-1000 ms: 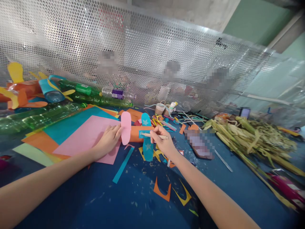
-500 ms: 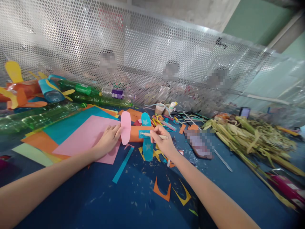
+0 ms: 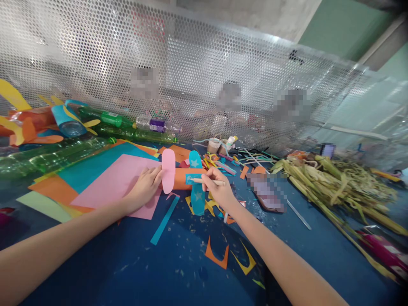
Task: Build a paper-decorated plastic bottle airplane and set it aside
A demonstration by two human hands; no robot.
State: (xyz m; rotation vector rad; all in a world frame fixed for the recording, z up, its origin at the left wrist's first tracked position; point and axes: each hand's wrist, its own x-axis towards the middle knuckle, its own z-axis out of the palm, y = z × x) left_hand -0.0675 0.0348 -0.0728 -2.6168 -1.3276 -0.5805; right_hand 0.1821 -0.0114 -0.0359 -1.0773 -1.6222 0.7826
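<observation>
A toy plane lies across the middle, with an orange body point(image 3: 181, 183), a pink crosspiece point(image 3: 168, 171) and a blue wing point(image 3: 198, 206) bearing white stars. My left hand point(image 3: 145, 185) is closed on the plane's left end, its fingertips against the pink crosspiece; its thumb is mostly hidden. Pinched in my right hand point(image 3: 219, 191) is a pale, slim pen point(image 3: 219, 182). The pen's tip rests on a small blue paper patch point(image 3: 188, 177) on the orange body, where faint light marks show. Pink paper point(image 3: 111, 185) lies under my left hand.
Green plastic bottles point(image 3: 63, 155) and paper-covered bottle models point(image 3: 35, 123) lie at left. Paper scraps point(image 3: 217, 257) and a blue strip point(image 3: 164, 221) lie in front. A phone point(image 3: 267, 193), corn husks point(image 3: 338, 182) and cups point(image 3: 214, 145) stand or lie beyond. Perforated metal point(image 3: 191, 76) rises behind.
The pen tip has shifted slightly right along the blue patch, and the light marks there look longer. A yellow paper piece at the far left has swung left. My left hand stays put.
</observation>
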